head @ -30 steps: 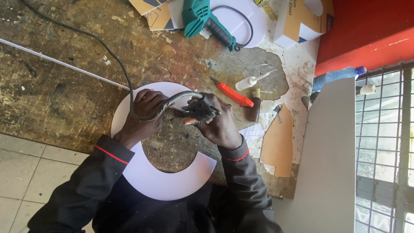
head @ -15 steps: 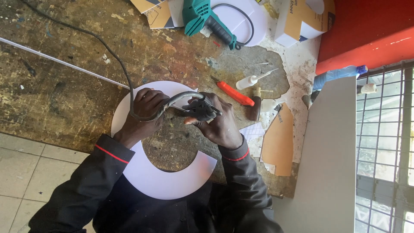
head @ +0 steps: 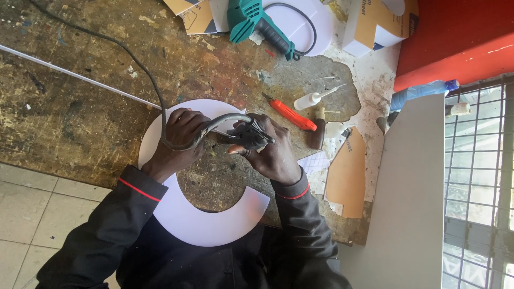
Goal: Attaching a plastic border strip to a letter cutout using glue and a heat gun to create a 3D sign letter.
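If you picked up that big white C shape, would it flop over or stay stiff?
The white C-shaped sheet probably stays fairly stiff: its lower part juts past the workbench edge without drooping. It looks thin and flat, so likely light and unable to roll.

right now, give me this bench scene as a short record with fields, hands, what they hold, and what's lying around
surface: worn wooden workbench
workpiece: white C-shaped panel, flat on the bench, overhanging the near edge
left hand: left hand pressing on the panel's upper arc
right hand: right hand gripping a black corded tool
cord: black cable running up-left across the bench
nearby: orange utility knife, white glue bottle, teal power drill
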